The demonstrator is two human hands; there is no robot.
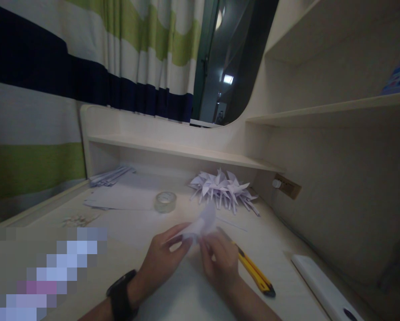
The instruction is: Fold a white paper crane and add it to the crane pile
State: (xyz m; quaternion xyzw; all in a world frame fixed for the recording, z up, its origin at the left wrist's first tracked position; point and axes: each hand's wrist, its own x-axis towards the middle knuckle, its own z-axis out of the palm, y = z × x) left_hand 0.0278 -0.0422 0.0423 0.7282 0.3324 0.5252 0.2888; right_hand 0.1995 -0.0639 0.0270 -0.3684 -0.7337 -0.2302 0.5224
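Pinching a curled piece of white paper [204, 223] above the desk [183, 290], the left hand [166, 252] (a black watch [122, 295] sits on its wrist) and the right hand [222, 255] both grip it, its upper part blurred. A yellow cutter [256, 271] lies just beside the right hand. Beyond, a roll of clear tape [165, 207] rests near flat white sheets [126, 191], and paper pinwheels [220, 186] are heaped near the low shelf [183, 151]. Farther back hangs a striped curtain [136, 67].
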